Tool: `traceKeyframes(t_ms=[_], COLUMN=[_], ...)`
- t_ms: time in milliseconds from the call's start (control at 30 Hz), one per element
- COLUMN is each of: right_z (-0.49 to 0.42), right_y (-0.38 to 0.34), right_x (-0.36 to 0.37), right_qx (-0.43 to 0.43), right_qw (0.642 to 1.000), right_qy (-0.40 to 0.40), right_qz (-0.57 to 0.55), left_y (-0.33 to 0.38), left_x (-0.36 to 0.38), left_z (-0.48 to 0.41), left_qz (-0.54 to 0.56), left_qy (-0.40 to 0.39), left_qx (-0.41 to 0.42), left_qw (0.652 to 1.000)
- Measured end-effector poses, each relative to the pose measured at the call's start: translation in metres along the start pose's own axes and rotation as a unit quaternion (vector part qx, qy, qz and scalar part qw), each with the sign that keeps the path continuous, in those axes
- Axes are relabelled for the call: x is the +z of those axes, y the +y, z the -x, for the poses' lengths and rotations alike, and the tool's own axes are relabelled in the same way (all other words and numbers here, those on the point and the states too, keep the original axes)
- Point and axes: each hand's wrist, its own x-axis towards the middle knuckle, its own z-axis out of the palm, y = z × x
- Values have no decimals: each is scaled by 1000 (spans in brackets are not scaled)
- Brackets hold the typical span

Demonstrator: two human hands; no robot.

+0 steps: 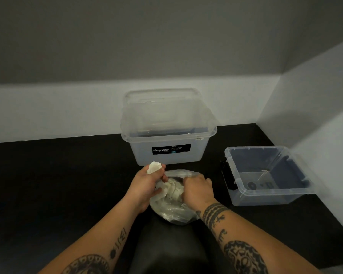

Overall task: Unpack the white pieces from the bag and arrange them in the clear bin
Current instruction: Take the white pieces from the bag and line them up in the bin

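Observation:
A clear plastic bag [174, 211] full of white pieces [173, 189] lies on the black floor in front of me. My left hand [147, 184] grips several white pieces, which stick out above its fingers at the bag's left edge. My right hand [196, 188] reaches into the bag's open mouth with curled fingers; what they hold is hidden. Just beyond the bag stands a large clear bin [210, 133] with a black Megabox label, and nothing white shows inside it.
A smaller clear bin [234, 175] with black latches sits to the right, a few small dark items on its bottom. Its lid-like clear piece [162, 93] leans behind the large bin against the grey wall. A wall corner closes the right side. My dark-clad knee [166, 248] lies below the bag.

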Motion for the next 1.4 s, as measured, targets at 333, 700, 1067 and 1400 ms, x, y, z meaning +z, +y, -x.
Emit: traceKeyframes(t_ms=[333, 700, 1067, 1400], right_z=[8, 19, 11, 8], right_y=[24, 25, 28, 5], right_x=[-64, -108, -112, -116], right_qx=[-41, -85, -53, -100], right_qw=[935, 844, 768, 894], right_qy=[-73, -59, -12, 17], right_qz=[-345, -527, -638, -437], left_y=[10, 27, 31, 28], left_x=[2, 12, 3, 6], left_z=[-5, 14, 6, 6], left_qz=[7, 69, 138, 173], left_qy=[7, -205, -113, -182], left_qx=[14, -101, -19, -66], left_qw=[1000, 971, 984, 966])
